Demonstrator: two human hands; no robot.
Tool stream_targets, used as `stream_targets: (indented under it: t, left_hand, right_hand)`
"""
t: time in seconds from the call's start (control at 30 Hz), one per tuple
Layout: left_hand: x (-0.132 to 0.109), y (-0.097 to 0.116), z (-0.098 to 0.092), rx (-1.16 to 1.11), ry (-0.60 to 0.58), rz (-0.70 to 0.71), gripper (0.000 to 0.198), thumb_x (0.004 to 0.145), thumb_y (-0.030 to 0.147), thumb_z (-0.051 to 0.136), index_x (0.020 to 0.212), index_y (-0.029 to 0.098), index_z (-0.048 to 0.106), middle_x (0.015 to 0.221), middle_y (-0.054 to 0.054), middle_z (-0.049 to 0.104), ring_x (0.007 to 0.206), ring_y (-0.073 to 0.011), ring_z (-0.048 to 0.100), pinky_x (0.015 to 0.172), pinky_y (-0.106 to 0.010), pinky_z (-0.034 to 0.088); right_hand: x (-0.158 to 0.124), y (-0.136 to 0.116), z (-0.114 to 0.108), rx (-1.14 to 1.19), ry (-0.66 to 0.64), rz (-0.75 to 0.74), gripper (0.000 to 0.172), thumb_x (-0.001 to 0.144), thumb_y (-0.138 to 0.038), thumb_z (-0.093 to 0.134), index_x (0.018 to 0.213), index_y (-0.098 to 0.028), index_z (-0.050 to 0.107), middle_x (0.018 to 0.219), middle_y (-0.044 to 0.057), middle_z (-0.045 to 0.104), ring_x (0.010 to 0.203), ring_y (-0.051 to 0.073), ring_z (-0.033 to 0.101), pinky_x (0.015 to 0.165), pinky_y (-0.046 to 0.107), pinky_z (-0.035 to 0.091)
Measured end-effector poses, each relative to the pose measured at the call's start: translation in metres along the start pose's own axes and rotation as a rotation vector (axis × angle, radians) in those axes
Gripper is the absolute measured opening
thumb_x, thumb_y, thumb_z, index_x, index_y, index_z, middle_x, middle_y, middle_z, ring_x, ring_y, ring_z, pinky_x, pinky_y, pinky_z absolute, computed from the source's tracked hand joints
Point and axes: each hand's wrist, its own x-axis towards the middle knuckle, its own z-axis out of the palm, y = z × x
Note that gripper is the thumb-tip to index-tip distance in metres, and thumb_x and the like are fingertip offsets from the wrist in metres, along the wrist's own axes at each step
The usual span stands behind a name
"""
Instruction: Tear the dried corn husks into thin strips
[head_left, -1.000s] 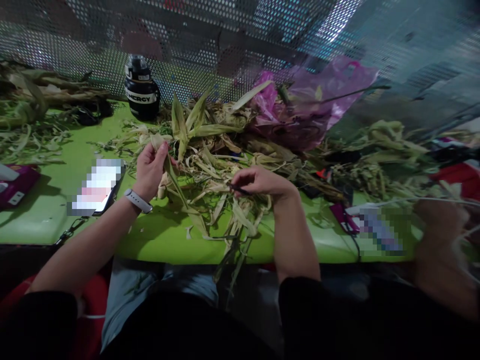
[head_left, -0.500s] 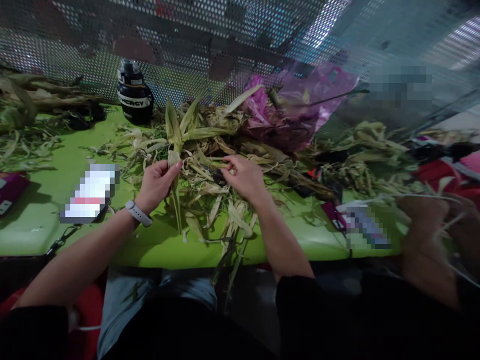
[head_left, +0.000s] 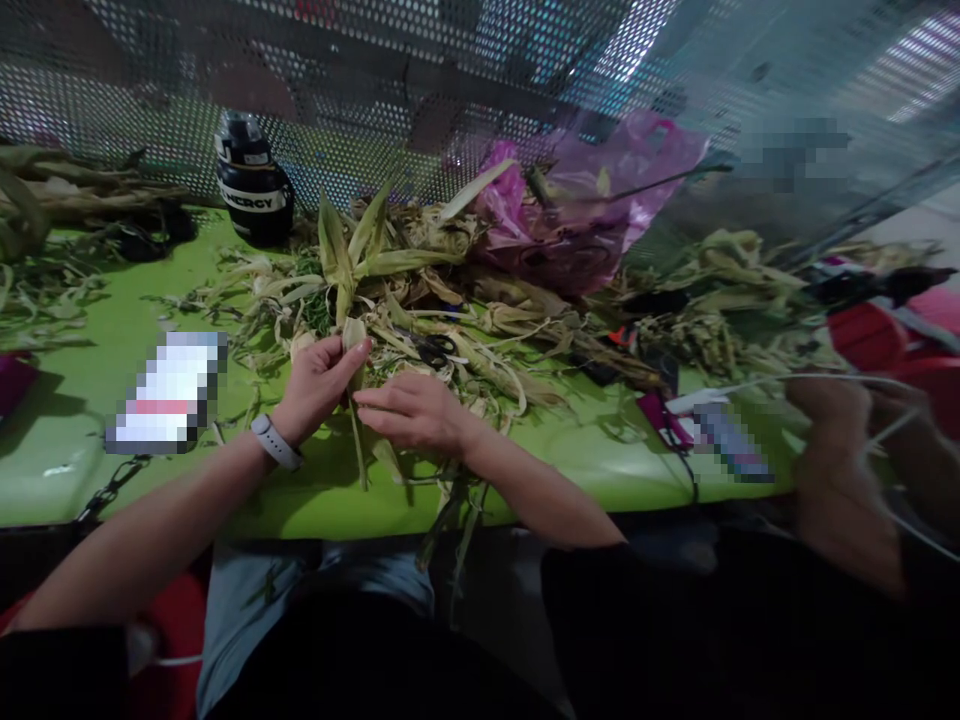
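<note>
1. A smartphone (head_left: 169, 390) is noted to the front left of the black bottle (head_left: 255, 226); its screen is masked and no text can be read.
2. On the bottle's pale band (head_left: 251, 200), "NERGY" is read; the start of the word is not clearly shown. Smaller markings above are illegible.
3. To the front right of the bottle, a corn husk leaf (head_left: 353, 334) is pinched between thumb and fingers of the left hand (head_left: 319, 378). Just right of the bottle, a splayed corn husk (head_left: 343, 275) is seen; whether it is joined to the leaf cannot be told.
4. The right hand (head_left: 414, 412), farther right of the bottle, is curled beside the leaf's hanging tail; whether the tail is gripped cannot be told.
5. Work is judged partway: the splayed husk is opened out, while the heap of loose husks (head_left: 517, 318), right of the bottle, appears unsorted.
6. On the pink plastic bag (head_left: 630, 190), well right of the bottle, no legible writing is found.
</note>
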Motion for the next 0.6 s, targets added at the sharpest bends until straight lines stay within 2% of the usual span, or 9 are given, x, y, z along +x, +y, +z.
stream_targets:
  t: [0.1, 0.2, 0.33, 0.4, 0.47, 0.5, 0.57, 0.6]
  left_hand:
    - [0.0, -0.001, 0.0, 0.002, -0.001, -0.03, 0.037, 0.081, 0.042, 0.063, 0.06, 0.015, 0.05, 0.05, 0.006, 0.036, 0.043, -0.0044, 0.03, 0.038, -0.019, 0.02]
    - [0.001, -0.002, 0.0, -0.021, 0.005, -0.044, 0.035, 0.082, 0.042, 0.062, 0.061, 0.015, 0.051, 0.049, 0.006, 0.037, 0.041, -0.0044, 0.03, 0.037, -0.019, 0.02]
    - [0.002, -0.003, -0.002, -0.037, 0.025, -0.022, 0.035, 0.082, 0.042, 0.062, 0.061, 0.016, 0.051, 0.05, 0.005, 0.038, 0.041, -0.0047, 0.03, 0.037, -0.019, 0.021]
    - [0.002, -0.002, -0.005, -0.02, -0.001, -0.005, 0.037, 0.081, 0.043, 0.063, 0.06, 0.016, 0.05, 0.05, 0.005, 0.037, 0.042, -0.0046, 0.029, 0.037, -0.018, 0.02]
    - [0.002, 0.002, -0.008, 0.008, -0.118, -0.011, 0.036, 0.081, 0.043, 0.063, 0.061, 0.016, 0.051, 0.051, 0.005, 0.037, 0.043, -0.0047, 0.029, 0.038, -0.018, 0.02]
    - [0.002, 0.004, -0.01, 0.028, -0.217, -0.021, 0.036, 0.081, 0.044, 0.064, 0.062, 0.015, 0.052, 0.051, 0.005, 0.037, 0.043, -0.0048, 0.029, 0.038, -0.019, 0.02]
    - [0.001, 0.009, -0.012, 0.084, -0.453, -0.029, 0.036, 0.081, 0.043, 0.064, 0.061, 0.015, 0.053, 0.051, 0.005, 0.035, 0.043, -0.005, 0.028, 0.039, -0.019, 0.019]
    - [0.0, 0.011, -0.013, 0.119, -0.564, -0.019, 0.035, 0.08, 0.042, 0.065, 0.06, 0.015, 0.055, 0.05, 0.005, 0.034, 0.044, -0.0051, 0.027, 0.039, -0.019, 0.019]
  right_hand:
    - [0.004, -0.003, -0.002, 0.016, -0.052, -0.003, 0.017, 0.093, -0.019, 0.047, 0.09, -0.021, 0.064, 0.095, 0.001, 0.071, 0.073, 0.01, 0.059, 0.066, 0.024, 0.044]
    - [0.003, -0.005, 0.0, 0.037, -0.077, 0.027, 0.015, 0.092, -0.02, 0.048, 0.09, -0.022, 0.063, 0.095, 0.0, 0.071, 0.074, 0.009, 0.059, 0.067, 0.023, 0.043]
    - [0.001, -0.004, 0.002, 0.101, -0.044, 0.058, 0.014, 0.09, -0.019, 0.05, 0.094, -0.023, 0.063, 0.095, 0.0, 0.07, 0.075, 0.009, 0.059, 0.068, 0.024, 0.044]
    - [0.003, -0.004, -0.002, 0.211, -0.028, 0.084, 0.017, 0.088, -0.019, 0.051, 0.099, -0.023, 0.063, 0.093, 0.001, 0.07, 0.075, 0.01, 0.06, 0.067, 0.024, 0.045]
    - [0.006, -0.003, -0.011, 0.381, 0.034, 0.158, 0.017, 0.084, -0.021, 0.052, 0.098, -0.021, 0.062, 0.086, 0.001, 0.069, 0.073, 0.011, 0.06, 0.066, 0.024, 0.046]
    - [0.007, -0.003, -0.017, 0.446, 0.099, 0.245, 0.013, 0.083, -0.022, 0.052, 0.092, -0.02, 0.061, 0.08, 0.001, 0.066, 0.07, 0.011, 0.059, 0.064, 0.024, 0.045]
    - [0.009, -0.001, -0.026, 0.491, 0.212, 0.507, 0.011, 0.084, -0.027, 0.052, 0.079, -0.019, 0.058, 0.07, 0.0, 0.058, 0.063, 0.011, 0.053, 0.059, 0.025, 0.043]
    - [0.01, 0.001, -0.029, 0.485, 0.207, 0.639, 0.016, 0.084, -0.031, 0.053, 0.075, -0.018, 0.056, 0.066, -0.001, 0.054, 0.06, 0.011, 0.049, 0.057, 0.024, 0.04]
